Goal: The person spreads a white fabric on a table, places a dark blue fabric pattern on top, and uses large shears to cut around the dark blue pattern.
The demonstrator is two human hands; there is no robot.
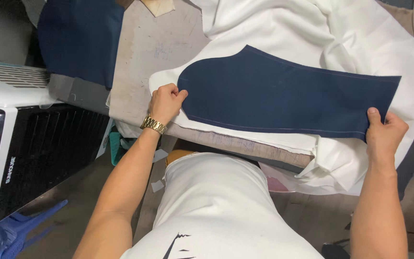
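White shirt fabric (216, 206) of the wearer fills the lower view. Left hand (165, 103) pinches the rounded end of the navy fabric panel (283, 93); right hand (384, 132) grips the straight end, thumb on top, fingers underneath. The panel lies flat on a white cloth (360, 43), both ends held.

Risk: uneven tension may skew the panel or drag the loose cloth into wrinkles; the cloth overhangs the edge and may slide.

Surface: worn, marked worktable (144, 52). A black-and-white appliance (25, 139) stands to the left on the floor.
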